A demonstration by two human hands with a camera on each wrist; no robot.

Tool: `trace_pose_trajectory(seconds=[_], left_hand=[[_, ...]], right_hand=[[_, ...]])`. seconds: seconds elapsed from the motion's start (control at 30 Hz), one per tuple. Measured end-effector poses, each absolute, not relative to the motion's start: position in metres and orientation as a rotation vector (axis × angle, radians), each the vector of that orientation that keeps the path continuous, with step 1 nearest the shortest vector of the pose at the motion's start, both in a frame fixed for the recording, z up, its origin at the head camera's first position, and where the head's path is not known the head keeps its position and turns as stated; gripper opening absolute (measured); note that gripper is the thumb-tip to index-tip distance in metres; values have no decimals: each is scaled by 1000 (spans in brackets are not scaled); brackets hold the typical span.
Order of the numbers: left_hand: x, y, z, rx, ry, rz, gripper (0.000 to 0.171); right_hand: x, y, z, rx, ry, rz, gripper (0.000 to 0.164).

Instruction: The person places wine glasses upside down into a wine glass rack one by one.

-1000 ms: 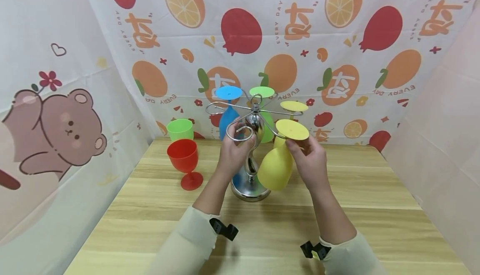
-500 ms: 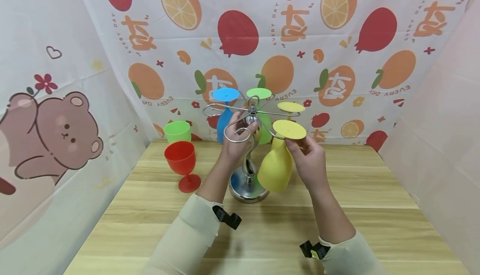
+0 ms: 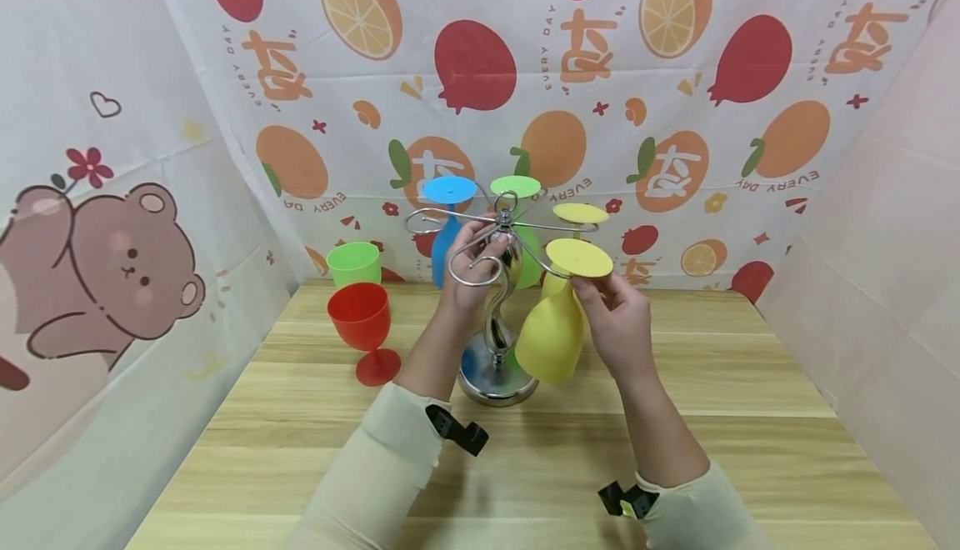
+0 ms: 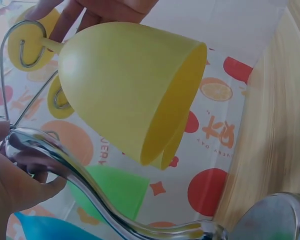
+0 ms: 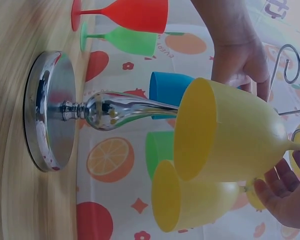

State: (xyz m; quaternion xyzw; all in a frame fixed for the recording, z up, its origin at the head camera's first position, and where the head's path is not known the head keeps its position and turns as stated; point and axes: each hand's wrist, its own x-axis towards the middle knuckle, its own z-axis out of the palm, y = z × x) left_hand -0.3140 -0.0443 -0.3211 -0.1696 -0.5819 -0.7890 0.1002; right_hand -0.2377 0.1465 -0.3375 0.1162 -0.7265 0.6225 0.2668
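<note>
Printed fabric (image 3: 480, 0) hangs behind a wood-grain table (image 3: 712, 450), where we find, at the left, a green goblet (image 3: 356, 267) and, nearer us, a red goblet (image 3: 358, 321), both upright on their feet and apart from the metal rack (image 3: 487, 383). Farther right, a blue goblet (image 3: 444, 252) hangs mouth down, its broad foot presumably too wide to slip through the wire. We see the left hand (image 3: 461, 296) with thumb and fingers wrapped round the top of the chrome stem (image 3: 497, 325), just under the wire arms (image 3: 555, 226), probably to steady the rack against an uneven load. Beyond it hang a second green goblet (image 3: 515, 187) and a rear yellow goblet (image 3: 580, 213), also inverted. Next we come to the front yellow goblet (image 3: 553, 337), mouth down and slightly tilted, its foot over a wire loop (image 4: 23, 55). The right hand (image 3: 618, 317) has thumb and fingers closed on its narrow neck right below the foot, likely because that grip lets the bowl hang free; whether the neck sits fully inside the loop, we cannot tell
</note>
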Motion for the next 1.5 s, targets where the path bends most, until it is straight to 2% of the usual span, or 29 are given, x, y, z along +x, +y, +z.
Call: trace_pose_trajectory(seconds=[0.6,1.5], left_hand=[[-318,-40,-325,-368,-1726,-2341,38],[-327,-39,-326,-297,-1551,-2475,27]], right_hand=[[-245,155,-337,281,-1960,1668,36],[-268,163,-333,247,-1962,1646,43]])
